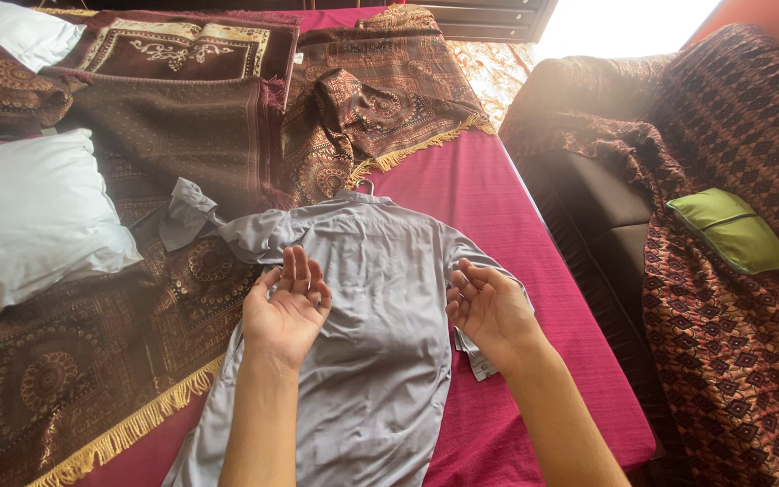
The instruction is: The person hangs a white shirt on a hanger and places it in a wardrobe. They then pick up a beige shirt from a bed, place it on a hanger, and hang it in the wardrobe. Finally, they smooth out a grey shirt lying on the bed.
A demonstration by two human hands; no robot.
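A bed (507, 207) with a magenta cover carries patterned brown blankets (182, 135) toward its head and left edge, with a white pillow (29, 225) at the left edge. A grey shirt (380, 361) lies flat along the middle, its collar on a hanger hook (365, 187). The left hand (286, 311) rests on the shirt, grip apart, fingers spread. The right hand (489, 307) touches the folded sleeve near the right edge, grip apart

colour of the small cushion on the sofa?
Green: the small cushion lies on the patterned sofa throw. The head view shows it clearly.
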